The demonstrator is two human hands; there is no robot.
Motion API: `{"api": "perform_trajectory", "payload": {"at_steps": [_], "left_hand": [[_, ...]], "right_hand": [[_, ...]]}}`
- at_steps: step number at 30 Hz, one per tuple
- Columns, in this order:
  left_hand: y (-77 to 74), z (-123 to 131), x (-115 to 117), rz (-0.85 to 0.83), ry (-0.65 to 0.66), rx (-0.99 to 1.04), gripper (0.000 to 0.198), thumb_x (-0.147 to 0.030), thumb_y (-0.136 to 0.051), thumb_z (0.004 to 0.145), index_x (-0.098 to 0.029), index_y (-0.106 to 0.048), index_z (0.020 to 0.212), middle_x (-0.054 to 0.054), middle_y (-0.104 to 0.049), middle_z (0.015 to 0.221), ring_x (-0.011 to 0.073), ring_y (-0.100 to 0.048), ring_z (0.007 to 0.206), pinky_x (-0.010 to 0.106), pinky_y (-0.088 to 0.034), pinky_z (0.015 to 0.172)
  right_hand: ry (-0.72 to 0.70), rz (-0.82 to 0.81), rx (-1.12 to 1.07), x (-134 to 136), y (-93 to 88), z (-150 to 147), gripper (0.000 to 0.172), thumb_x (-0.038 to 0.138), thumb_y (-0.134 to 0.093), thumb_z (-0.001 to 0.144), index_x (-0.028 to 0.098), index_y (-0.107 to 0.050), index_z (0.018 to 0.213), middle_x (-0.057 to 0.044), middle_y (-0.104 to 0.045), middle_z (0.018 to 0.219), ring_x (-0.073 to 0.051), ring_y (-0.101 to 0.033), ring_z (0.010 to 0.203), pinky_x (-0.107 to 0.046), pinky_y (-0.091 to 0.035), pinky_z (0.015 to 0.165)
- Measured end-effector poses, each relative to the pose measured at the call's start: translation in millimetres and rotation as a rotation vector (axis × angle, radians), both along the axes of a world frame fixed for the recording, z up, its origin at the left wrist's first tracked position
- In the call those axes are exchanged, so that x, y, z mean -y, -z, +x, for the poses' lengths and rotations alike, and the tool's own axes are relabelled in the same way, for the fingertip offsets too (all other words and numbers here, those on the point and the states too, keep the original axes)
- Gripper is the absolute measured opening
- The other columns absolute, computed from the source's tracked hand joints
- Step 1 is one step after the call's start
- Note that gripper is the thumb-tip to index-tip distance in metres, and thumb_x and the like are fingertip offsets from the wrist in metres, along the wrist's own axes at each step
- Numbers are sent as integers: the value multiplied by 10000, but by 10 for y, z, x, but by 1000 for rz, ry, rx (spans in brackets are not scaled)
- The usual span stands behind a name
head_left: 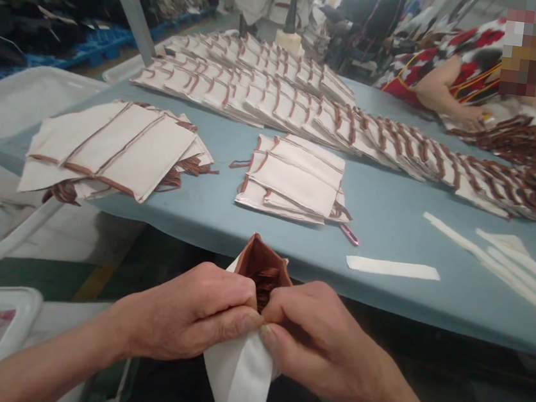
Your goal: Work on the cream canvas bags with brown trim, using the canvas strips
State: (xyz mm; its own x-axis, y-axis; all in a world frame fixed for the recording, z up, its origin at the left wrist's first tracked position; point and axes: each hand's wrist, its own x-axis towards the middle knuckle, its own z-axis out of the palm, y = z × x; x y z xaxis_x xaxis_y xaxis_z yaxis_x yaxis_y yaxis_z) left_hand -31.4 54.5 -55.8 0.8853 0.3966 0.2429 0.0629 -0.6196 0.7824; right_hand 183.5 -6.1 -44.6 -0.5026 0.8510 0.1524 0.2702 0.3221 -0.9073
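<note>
Both my hands grip the near edge of a white fabric pouch (225, 372), close in front of my body. Its mouth gapes upward, showing a brown lining and a bundle of brown cords inside. My left hand (207, 310) pinches the rim from the left, thumb on the outer side. From the right, my right hand (306, 334) pinches the same rim, its thumb almost touching the left one. A white strip (247, 382) hangs down beneath the thumbs. What the fingertips press inside the pouch is hidden.
On the blue table (184, 207) lie a left stack of pouches (115, 138), a middle stack (295, 175) and long overlapping rows (270, 95). A pink tool (350, 235) and white strips (393, 267) lie nearby. A co-worker's arm (447, 95) reaches over pouches at the far right.
</note>
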Motion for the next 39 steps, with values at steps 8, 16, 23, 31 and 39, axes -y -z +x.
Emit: {"api": "perform_trajectory", "payload": {"at_steps": [8,16,23,31,39], "left_hand": [[66,-114,48,225,-12,-12,272,-226,-352,1103,-210,-496,872,-30,-543,710,145,-505,609,296,-340,591],[-135,-195,208,113,-63,-84,491,-461,-228,1124,-205,-542,847,-1,-623,768,152,-577,726,289,-402,706],[-203,-73,495,68,-109,-17,547,-421,-226,1132,-202,-455,686,-31,-571,612,111,-501,547,258,-383,568],[-115,-195,553,-222,46,49,528,-490,-269,1117,-207,-462,716,-44,-589,610,84,-554,551,194,-417,553],[-195,-461,311,295,-253,-102,390,-256,-347,1110,-215,-462,740,-58,-537,623,94,-520,541,212,-395,550]], "right_hand": [[2,-137,-21,77,94,60,235,260,-520,1021,183,-576,807,32,-561,713,-96,-467,622,-225,-372,615],[-70,260,292,137,-87,-9,249,209,-426,1065,200,-562,858,-38,-671,778,-165,-568,698,-300,-420,683],[52,502,286,373,-126,-160,354,216,-460,1085,210,-535,739,-3,-643,636,-148,-532,584,-326,-412,607],[-8,334,27,155,285,-188,474,675,-596,964,229,-583,802,24,-668,717,-150,-651,741,-379,-430,1036],[-87,295,145,-36,427,-6,374,506,-535,1054,195,-617,864,-30,-674,785,-176,-592,767,-348,-431,800]]}}
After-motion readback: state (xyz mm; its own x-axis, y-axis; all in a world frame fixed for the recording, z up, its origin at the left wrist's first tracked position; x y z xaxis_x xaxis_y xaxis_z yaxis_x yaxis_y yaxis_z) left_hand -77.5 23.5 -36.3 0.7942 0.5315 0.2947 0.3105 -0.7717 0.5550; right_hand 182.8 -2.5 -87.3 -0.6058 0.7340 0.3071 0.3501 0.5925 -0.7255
